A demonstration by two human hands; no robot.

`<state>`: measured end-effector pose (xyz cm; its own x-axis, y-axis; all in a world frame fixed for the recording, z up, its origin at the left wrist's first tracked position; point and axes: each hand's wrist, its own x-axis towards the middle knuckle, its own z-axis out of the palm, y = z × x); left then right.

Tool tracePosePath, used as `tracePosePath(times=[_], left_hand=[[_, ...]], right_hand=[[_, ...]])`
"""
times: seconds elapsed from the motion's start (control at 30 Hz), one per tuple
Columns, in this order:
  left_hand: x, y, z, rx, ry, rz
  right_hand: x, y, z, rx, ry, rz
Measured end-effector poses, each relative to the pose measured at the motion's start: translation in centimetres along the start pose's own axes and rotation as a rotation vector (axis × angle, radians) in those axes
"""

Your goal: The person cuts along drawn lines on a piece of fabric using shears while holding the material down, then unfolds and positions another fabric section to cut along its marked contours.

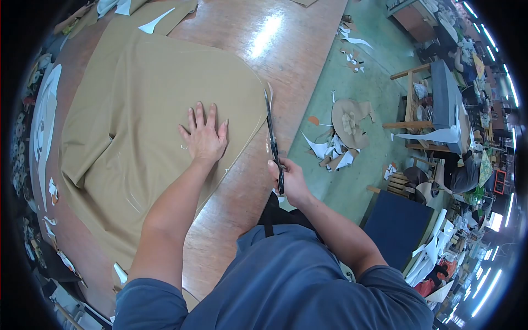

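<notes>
A large sheet of tan material (165, 71), perhaps leather or upholstery fabric, lies over the table with wrinkles on its left side. My left hand (206, 137) rests flat on it with the fingers spread. In my right hand (291, 181) is a pair of long black scissors (271, 126), gripped by the handles. Their blades point away from me at the sheet's curved right edge, where a thin cut strip (269, 93) hangs beside the blade. Whether the blades are closed on the material I cannot tell.
The wooden table (231, 206) ends on the right above a green floor (308, 165). Tan and white scraps (346, 124) lie there. A dark blue padded panel (396, 220) and a wooden-legged bench (443, 99) stand further right. White pattern pieces (44, 126) line the far left.
</notes>
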<state>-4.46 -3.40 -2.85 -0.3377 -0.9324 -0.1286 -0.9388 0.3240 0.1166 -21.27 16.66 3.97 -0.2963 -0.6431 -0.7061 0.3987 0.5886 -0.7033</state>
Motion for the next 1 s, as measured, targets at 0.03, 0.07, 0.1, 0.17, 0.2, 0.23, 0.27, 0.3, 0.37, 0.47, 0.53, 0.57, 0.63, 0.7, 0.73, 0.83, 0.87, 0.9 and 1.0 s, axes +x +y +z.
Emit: tracePosePath(times=[0.03,0.07,0.1,0.17,0.2,0.23,0.27,0.3,0.37,0.47,0.53,0.57,0.63,0.7,0.73,0.83,0.87,0.9,1.0], left_hand=[[0.0,0.0,-0.1,0.000,-0.002,0.000],[0.0,0.0,-0.2,0.000,-0.003,-0.001],[0.0,0.0,-0.2,0.004,-0.007,-0.001],[0.0,0.0,-0.4,0.013,-0.016,-0.002],[0.0,0.0,-0.4,0.016,-0.016,0.000],[0.0,0.0,-0.4,0.018,-0.017,0.000],[0.0,0.0,-0.4,0.020,-0.018,0.000],[0.0,0.0,-0.4,0.017,-0.011,0.004],[-0.1,0.0,-0.4,0.013,0.001,0.012],[-0.1,0.0,-0.7,0.005,-0.008,0.009],[-0.1,0.0,-0.7,-0.002,-0.009,0.009],[-0.1,0.0,-0.7,-0.005,-0.010,0.009],[-0.1,0.0,-0.6,-0.005,-0.005,0.009],[-0.1,-0.1,-0.5,-0.004,0.002,0.013],[-0.1,-0.2,-0.4,-0.004,0.006,0.015],[-0.2,-0.1,-0.3,-0.001,0.009,0.016],[-0.2,-0.1,-0.4,0.000,0.009,0.013],[-0.1,-0.1,-0.4,-0.002,0.008,0.013],[-0.1,0.0,-0.5,-0.008,0.006,0.009]], right_hand=[[0.1,0.0,0.0,0.001,0.002,-0.009],[0.3,0.1,-0.1,0.001,0.003,-0.018],[0.6,0.2,-0.1,0.001,0.004,-0.027],[0.6,0.4,-0.3,-0.004,0.018,-0.031],[0.7,0.5,-0.4,-0.005,0.024,-0.034],[0.7,0.7,-0.5,0.006,0.019,-0.032],[0.7,0.9,-0.6,0.016,0.013,-0.029],[0.8,0.8,-0.6,0.027,0.007,-0.028],[0.9,0.7,-0.4,0.027,0.025,-0.029],[1.2,0.0,-0.2,0.022,0.028,-0.030],[1.6,-0.4,-0.1,0.007,0.029,-0.038],[1.8,-0.6,0.0,-0.005,0.032,-0.043],[2.0,-0.8,0.0,-0.016,0.041,-0.049],[2.0,-0.9,-0.1,-0.015,0.052,-0.051],[2.1,-0.8,-0.3,-0.016,0.055,-0.055],[2.4,-0.5,-0.6,-0.013,0.060,-0.067],[2.4,-0.4,-0.6,-0.009,0.060,-0.070],[2.4,-0.3,-0.5,-0.004,0.060,-0.074],[2.4,-0.1,-0.3,0.013,0.066,-0.078]])
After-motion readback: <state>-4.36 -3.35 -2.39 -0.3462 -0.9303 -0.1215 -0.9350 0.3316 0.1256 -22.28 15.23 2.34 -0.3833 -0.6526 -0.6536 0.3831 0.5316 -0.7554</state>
